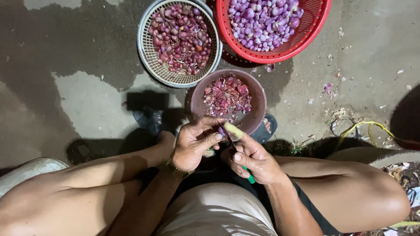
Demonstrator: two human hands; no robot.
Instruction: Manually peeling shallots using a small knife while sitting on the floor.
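Note:
My left hand (193, 143) pinches a small purple shallot (222, 130) between thumb and fingers, just over the near rim of a brown bowl (258, 94) holding red-purple skins. My right hand (253, 161) grips a small knife with a green handle (250, 178); its dark blade (229, 139) rests against the shallot. The right thumb wears a pale yellowish guard. Both hands meet above my lap, between my bare knees.
A grey woven basket (146, 57) of unpeeled dark red shallots sits at the far left. A red basket (315, 26) of peeled lilac shallots stands at the far right. Sandalled feet flank the bowl. Peel scraps and a yellow cord (363, 125) lie on the wet concrete at right.

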